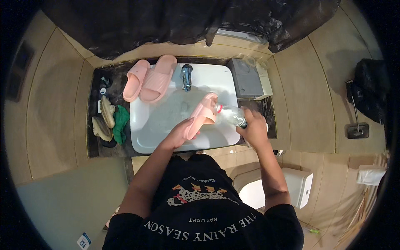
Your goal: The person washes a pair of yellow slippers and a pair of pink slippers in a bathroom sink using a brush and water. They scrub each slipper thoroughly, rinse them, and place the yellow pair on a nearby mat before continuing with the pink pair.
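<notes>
My left hand (180,133) grips a pink slide slipper (203,112) by one end and holds it tilted over the white sink (141,139). In my right hand (254,127) is a clear plastic bottle (231,115), tipped on its side with its red-ringed neck against the slipper's far end. Whether liquid is leaving the bottle, I cannot tell. Two more pink slippers, a smaller-looking one (134,81) and a ribbed one (157,81), rest on the sink's back left corner. The dark shiny faucet (187,78) stands at the back, with water in the basin below.
On the dark counter left of the sink lie a green cloth (121,124), worn beige cloth-like items (106,118) and small bottles. A grey box (246,79) stands at the back right. Black plastic sheeting (166,21) hangs above. A white toilet (254,193) is at my right.
</notes>
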Demonstrator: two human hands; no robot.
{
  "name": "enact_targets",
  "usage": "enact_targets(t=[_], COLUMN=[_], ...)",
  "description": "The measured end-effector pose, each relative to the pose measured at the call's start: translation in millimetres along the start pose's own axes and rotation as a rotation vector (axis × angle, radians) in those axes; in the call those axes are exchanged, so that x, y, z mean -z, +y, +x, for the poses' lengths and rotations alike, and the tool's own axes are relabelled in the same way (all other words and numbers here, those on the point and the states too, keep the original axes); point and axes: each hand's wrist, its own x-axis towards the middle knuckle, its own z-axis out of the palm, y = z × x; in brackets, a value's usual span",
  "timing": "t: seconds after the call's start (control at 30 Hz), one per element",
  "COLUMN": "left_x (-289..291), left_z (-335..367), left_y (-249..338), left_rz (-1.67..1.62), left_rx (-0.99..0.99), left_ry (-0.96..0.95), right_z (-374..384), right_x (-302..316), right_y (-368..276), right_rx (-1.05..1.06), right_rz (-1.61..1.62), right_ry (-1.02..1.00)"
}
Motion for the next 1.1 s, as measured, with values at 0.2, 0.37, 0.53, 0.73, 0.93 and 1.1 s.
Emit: enact_targets(t=[0.2, 0.37, 0.53, 0.73, 0.93, 1.1], left_x=[6, 4, 6, 6, 6, 9], left_z=[6, 1, -1, -3, -4, -9], left_y=[-4, -3, -5, -6, -9, -14], left_rz=[-0.02, -0.011, -0.001, -0.028, 0.056, 0.0], left_rx=[-0.019, -0.01, -0.007, 0.009, -0.022, -0.024], left_ry=[-0.026, 0.008, -0.013, 0.018, 0.028, 0.107], right_z=[-2, -1, -9, -8, -14, -17], right_x=[-6, -2, -15, -6, -23, -59], right_y=[3, -1, 2, -6, 23, 104], right_rx=[-0.018, -0.02, -0.025, -0.059, -0.098, -0.39], right_rz=[-0.092, -0.01, -0.047, 0.079, 0.332, 0.513], right_ry=[-0.108, -0.02, -0.066, -0.027, 0.303, 0.403])
